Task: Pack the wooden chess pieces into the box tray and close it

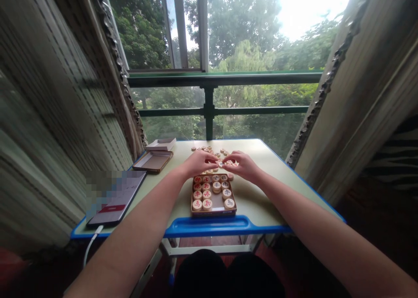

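Observation:
Both my hands reach over a cluster of loose round Chinese chess pieces beyond a shallow box [214,213]. My left hand [201,162] is on the left with its fingers curved and apart, nearest to the loose pieces. Opposite it, my right hand [241,164] has its thumb and fingertips at a Chinese chess piece [220,164] with a dark character; the fingertips partly hide the piece. Inside the box, red-marked pieces [207,194] stand in two columns on the left. Dark-marked pieces [227,194] sit on the right, with bare box floor between near the front.
More loose pieces [209,149] lie toward the table's far side. An open box lid [153,162] and a white box [161,144] stand at the back left. A phone [116,200] with a white cable [93,239] lies at the left edge of the blue-rimmed table [261,202].

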A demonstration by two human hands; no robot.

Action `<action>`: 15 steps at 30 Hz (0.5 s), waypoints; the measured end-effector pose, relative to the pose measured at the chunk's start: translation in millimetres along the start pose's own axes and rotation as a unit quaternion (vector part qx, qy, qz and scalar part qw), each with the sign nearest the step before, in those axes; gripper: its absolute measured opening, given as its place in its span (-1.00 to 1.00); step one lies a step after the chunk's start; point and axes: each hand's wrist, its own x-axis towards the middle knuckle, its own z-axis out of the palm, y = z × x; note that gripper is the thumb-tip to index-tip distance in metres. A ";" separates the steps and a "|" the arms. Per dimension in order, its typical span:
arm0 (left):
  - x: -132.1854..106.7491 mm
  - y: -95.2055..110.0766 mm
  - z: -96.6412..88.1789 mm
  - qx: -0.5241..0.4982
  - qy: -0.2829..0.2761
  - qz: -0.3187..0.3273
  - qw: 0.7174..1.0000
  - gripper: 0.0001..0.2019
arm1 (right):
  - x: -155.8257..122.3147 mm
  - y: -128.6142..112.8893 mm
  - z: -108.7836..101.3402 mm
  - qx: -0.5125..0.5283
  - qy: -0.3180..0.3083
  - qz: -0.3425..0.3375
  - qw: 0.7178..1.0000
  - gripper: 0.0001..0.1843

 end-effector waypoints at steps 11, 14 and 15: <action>-1.9 3.5 -0.2 -0.019 -0.024 0.000 1.000 -0.67 | -0.4 0.1 1.2 0.032 0.003 0.000 0.999 -0.77; -1.2 2.4 -0.2 -0.026 -0.003 -0.001 1.000 -0.63 | 0.2 2.4 1.9 0.038 0.014 0.006 0.999 -0.73; -1.0 2.2 -0.1 -0.029 0.001 -0.001 1.000 -0.62 | 0.4 3.0 2.1 0.038 0.015 0.007 0.999 -0.73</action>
